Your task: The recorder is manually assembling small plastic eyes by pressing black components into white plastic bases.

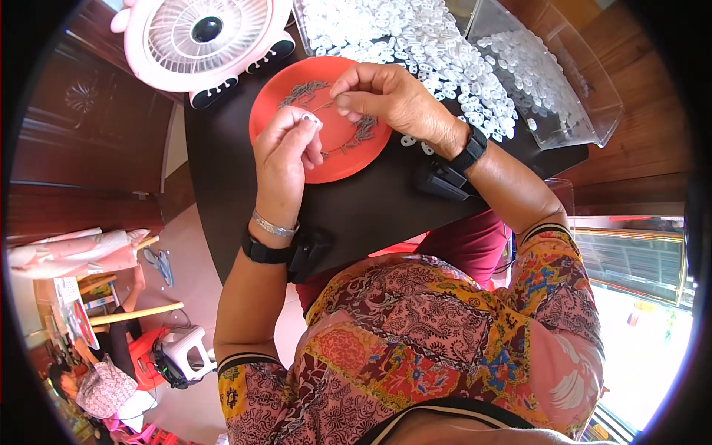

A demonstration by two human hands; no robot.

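Dark and smooth, a table (356, 211) with a curved left edge fills the middle of a bright room, seen from above. Over its far half, two bare hands meet above a round red plate (343, 167). The left hand (282, 152) is curled, thumb and index finger pinching a small white piece (308, 118). The right hand (393, 96) comes in from the right, its thumb and index finger closed at the end of a thin brownish strand (323, 107) that spans the gap between the hands. Beneath, the plate holds scattered grey-brown slivers (363, 132), partly hidden by both hands. Black bands (267, 252) circle the wrists. Just right of the plate, a heap of white oval pieces (415, 48) spreads from the table's far edge, a few strays lying beside the right wrist. A clear plastic bin (597, 111) with more of them sits at the right corner. At the far left corner, close to the plate, stands a pink fan (208, 30). Beyond the left edge, a white stool (185, 352) stands on a pink floor (193, 271), near another person (107, 389).
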